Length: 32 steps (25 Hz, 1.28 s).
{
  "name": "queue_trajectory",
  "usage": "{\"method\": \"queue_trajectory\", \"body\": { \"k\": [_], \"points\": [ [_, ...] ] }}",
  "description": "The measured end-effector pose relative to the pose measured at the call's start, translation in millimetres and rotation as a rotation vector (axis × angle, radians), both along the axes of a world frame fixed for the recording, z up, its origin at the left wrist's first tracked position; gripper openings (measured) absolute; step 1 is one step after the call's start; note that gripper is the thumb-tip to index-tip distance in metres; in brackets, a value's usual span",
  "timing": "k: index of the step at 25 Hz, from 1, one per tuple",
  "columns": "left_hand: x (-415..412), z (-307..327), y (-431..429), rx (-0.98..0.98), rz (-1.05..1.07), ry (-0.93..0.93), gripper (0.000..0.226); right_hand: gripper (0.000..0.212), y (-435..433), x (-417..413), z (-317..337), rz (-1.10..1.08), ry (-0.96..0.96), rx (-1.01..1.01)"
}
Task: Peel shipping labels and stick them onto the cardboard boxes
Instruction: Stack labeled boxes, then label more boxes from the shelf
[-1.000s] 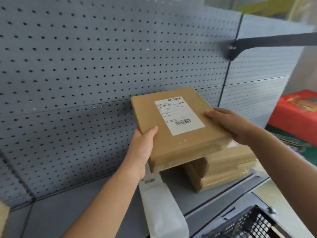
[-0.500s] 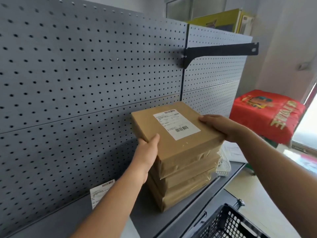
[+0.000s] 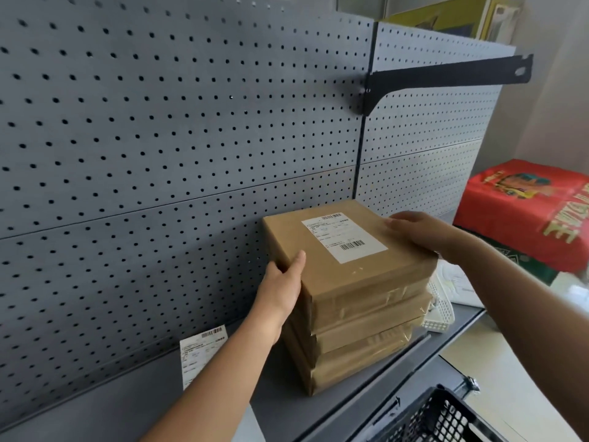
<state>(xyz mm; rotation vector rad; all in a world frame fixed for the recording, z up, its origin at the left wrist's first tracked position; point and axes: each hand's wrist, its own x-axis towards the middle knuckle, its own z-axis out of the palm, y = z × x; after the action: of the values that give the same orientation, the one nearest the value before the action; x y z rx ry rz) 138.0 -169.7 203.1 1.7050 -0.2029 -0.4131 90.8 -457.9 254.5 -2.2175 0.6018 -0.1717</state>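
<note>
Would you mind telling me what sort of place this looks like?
Probably a shop stockroom or packing corner: grey pegboard shelving, stacked cardboard boxes with a shipping label on top, and a black basket.

Grey pegboard panels point(image 3: 159, 122) fill the left and centre; a black bracket point(image 3: 446, 78) juts upper right; pale floor point(image 3: 497, 378), perhaps tiled, lower right.
</note>
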Motion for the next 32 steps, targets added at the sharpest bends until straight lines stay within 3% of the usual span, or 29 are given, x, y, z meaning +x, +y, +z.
{"method": "queue_trajectory", "body": {
  "k": [2, 5, 11, 17, 25, 32],
  "points": [
    [3.5, 4.8, 17.6, 0.118, 0.072, -0.154, 0.078, 0.048, 12.3, 5.4, 10.0, -0.019, -0.092, -0.134],
    [15.4, 12.8, 58.0, 0.397, 0.197, -0.472, 0.07, 0.048, 46.3, 16.4, 23.7, 0.07, -0.202, -0.355],
    [22.4, 27.4, 179.5, 0.745, 0.428, -0.619, 0.053, 0.049, 166.8, 46.3, 34.4, 0.309, -0.249, -0.55],
    [-4.5, 18.0, 329.3, 0.918, 0.682, -0.552, 0.051, 0.049, 309.9, 75.2, 18.6, 0.598, -0.255, -0.526],
    [-68.4, -25.8, 538.6, 1.108, 0.986, -0.285, 0.048, 0.05, 517.0, 87.6, -32.0, 0.934, -0.218, -0.408],
    [-120.0, -73.0, 656.5, 1.076, 1.12, -0.064, 0.05, 0.054, 654.2, 67.7, -85.5, 1.085, -0.163, -0.171]
  ]
}}
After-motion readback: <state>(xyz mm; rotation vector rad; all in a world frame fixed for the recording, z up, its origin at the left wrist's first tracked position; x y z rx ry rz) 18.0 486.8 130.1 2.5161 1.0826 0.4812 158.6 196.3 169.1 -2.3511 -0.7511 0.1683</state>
